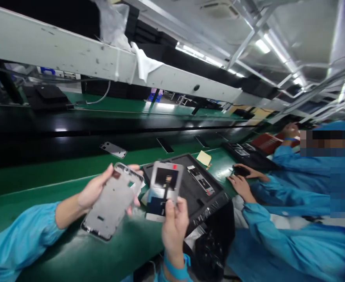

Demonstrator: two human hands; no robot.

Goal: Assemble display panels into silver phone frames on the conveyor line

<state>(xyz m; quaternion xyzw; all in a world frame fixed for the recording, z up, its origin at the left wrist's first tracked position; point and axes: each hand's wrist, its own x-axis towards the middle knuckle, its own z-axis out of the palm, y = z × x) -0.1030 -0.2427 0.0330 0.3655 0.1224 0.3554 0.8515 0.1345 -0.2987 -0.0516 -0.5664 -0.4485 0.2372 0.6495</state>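
My left hand (92, 192) is closed around the edges of a phone frame (114, 201), a grey plate with a black rim, tilted above the green bench. Beside it, my right hand (175, 223) pinches the lower end of a phone screen (157, 188). The screen's silvery back faces me, with a dark flex cable and a red tab near the top. A small gap separates the two parts. Just beyond the screen lies a black tray (187, 162) holding another screen module (200, 180). My left fingertips show past the frame's right edge.
On the dark conveyor strip lie a grey phone frame (114, 149) and several dark phone panels (165, 145). A yellow paper pad (204, 158) sits behind the tray. To the right, a co-worker's hands (241, 184) hold a dark object. A long grey beam (72, 55) crosses above the bench.
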